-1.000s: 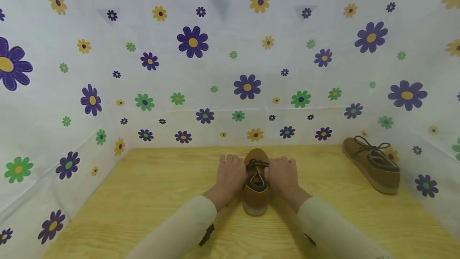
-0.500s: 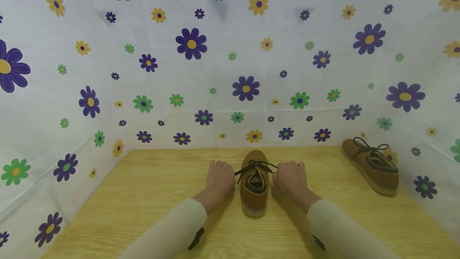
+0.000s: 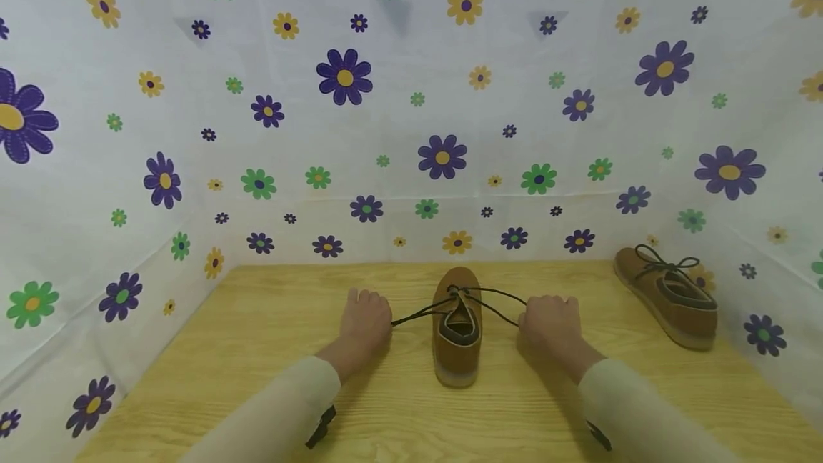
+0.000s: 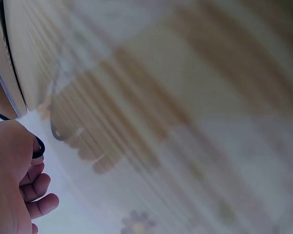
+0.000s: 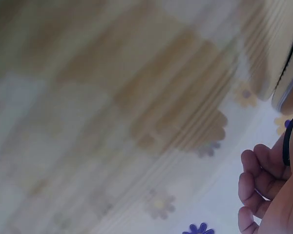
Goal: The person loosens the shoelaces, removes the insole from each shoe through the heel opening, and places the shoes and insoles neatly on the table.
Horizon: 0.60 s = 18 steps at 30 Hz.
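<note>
Shoelaces spread sideways, held by left hand and right hand.

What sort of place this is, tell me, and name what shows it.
Probably a staged, screened-off work area: white flower-printed sheeting stands on three sides of a wood-grain surface, and two brown lace-up shoes rest on it.

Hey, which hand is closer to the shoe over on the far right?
The right hand. It is left of the far-right shoe, not touching it. The left hand is farther left, beyond the middle shoe.
</note>
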Available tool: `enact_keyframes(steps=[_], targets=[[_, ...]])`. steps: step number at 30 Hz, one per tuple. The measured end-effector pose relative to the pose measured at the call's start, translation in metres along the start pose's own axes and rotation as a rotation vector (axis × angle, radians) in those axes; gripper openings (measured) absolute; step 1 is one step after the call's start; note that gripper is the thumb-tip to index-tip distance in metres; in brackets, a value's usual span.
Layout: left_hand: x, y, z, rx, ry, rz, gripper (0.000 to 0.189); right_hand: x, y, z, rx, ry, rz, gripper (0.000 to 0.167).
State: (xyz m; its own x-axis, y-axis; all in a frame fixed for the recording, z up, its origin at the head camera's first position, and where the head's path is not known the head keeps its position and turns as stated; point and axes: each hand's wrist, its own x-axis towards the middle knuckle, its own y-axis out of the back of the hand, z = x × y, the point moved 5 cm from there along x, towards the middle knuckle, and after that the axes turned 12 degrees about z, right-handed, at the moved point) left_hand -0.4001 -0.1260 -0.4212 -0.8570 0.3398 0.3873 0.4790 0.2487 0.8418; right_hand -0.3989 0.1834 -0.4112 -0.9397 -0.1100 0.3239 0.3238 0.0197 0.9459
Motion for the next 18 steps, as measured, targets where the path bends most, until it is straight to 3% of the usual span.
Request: enact_keyframes(steps=[11, 18], targets=[[-0.022, -0.014, -0.045, -0.011, 0.018, 0.0, 0.031, -0.012, 0.001, 0.035, 0.05, -0.057, -0.072, 0.032], [-0.033, -0.021, -0.072, -0.002, 0.033, -0.006, 0.03, -0.018, 0.004, 0.051, 0.058, -0.045, -0.085, 0.027]])
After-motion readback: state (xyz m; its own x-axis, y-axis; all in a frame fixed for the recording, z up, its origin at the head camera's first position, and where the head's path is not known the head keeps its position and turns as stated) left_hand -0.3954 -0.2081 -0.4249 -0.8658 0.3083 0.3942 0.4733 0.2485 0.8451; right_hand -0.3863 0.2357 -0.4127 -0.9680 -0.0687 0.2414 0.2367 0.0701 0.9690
